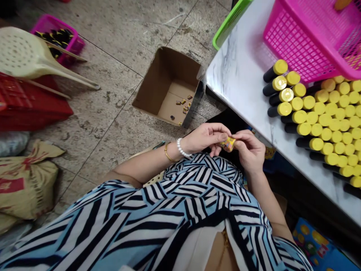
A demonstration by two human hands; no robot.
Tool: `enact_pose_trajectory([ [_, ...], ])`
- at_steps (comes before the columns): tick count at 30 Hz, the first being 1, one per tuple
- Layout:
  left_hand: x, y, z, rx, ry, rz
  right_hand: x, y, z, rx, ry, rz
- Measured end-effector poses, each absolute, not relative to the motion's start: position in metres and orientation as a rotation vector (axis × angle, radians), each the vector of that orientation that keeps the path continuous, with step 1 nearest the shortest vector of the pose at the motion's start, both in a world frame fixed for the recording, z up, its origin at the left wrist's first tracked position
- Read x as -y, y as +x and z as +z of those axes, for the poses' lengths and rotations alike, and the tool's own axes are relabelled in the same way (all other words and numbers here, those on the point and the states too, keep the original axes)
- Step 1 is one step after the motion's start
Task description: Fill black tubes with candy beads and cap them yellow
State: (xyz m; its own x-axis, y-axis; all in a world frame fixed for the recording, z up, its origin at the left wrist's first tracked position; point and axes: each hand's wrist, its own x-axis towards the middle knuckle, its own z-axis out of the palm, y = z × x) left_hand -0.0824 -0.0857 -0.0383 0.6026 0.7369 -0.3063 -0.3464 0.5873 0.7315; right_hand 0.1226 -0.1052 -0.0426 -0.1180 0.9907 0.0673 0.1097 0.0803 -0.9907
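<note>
As the person's two bare hands meet just off the table, the left hand (204,138) and the right hand (248,150) hold a small yellow-and-red printed cylinder (228,143) between them, the fingers curled narrowly around it. Exactly which fingertips touch it is hidden. A thin gold bangle (168,152) and a white pearl bracelet (182,147) circle the left wrist, and a blue, black and white striped garment (158,210) fills the lower view beneath both arms.

The right hand is just beside the long edge of a white grey-veined marble table top (239,79), which runs diagonally across the view. On it, black tubes with flat yellow ends (318,108) are packed in dense rows, leaving a strip of bare marble along the edge. A bright pink plastic mesh basket (299,41) touches the rows, and the rim of a green plastic basket (229,24) shows beyond it.

Left of the hands, open room extends over the grey stone floor (113,52), where an open brown cardboard box (169,88) holds a few small dark-and-gold pieces (182,106). Well apart from it are a cream plastic chair (25,52) and a red plastic crate (31,109).
</note>
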Motion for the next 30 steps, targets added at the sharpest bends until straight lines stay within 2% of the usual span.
enact_pose_trajectory([
  [3, 0.087, -0.082, -0.038, -0.675, 0.624, 0.686, 0.106, 0.123, -0.037, 1.476, -1.208, 1.219],
  [8, 0.087, -0.080, -0.025, -0.679, 0.715, 0.702, 0.113, 0.120, -0.007, 1.720, -1.159, 1.046],
  [12, 0.071, -0.078, -0.012, -0.747, 0.875, 0.774, 0.087, 0.122, 0.035, 2.047, -1.166, 0.601],
  [16, 0.037, -0.075, 0.004, -0.863, 1.184, 0.989, -0.002, 0.147, 0.093, 1.918, -1.307, 0.057],
  [20, 0.008, -0.067, 0.012, -1.036, 1.507, 1.204, -0.071, 0.181, 0.130, 1.799, -1.348, -0.035],
  [24, -0.012, -0.074, 0.015, -1.120, 1.604, 1.289, -0.037, 0.184, 0.118, 1.840, -1.371, -0.111],
  [28, -0.019, -0.091, 0.027, -1.182, 1.814, 1.316, 0.043, 0.174, 0.071, 1.932, -1.392, -0.277],
  [30, -0.005, -0.090, 0.020, -1.144, 1.983, 1.284, 0.084, 0.171, 0.038, 1.928, -1.416, -0.200],
])
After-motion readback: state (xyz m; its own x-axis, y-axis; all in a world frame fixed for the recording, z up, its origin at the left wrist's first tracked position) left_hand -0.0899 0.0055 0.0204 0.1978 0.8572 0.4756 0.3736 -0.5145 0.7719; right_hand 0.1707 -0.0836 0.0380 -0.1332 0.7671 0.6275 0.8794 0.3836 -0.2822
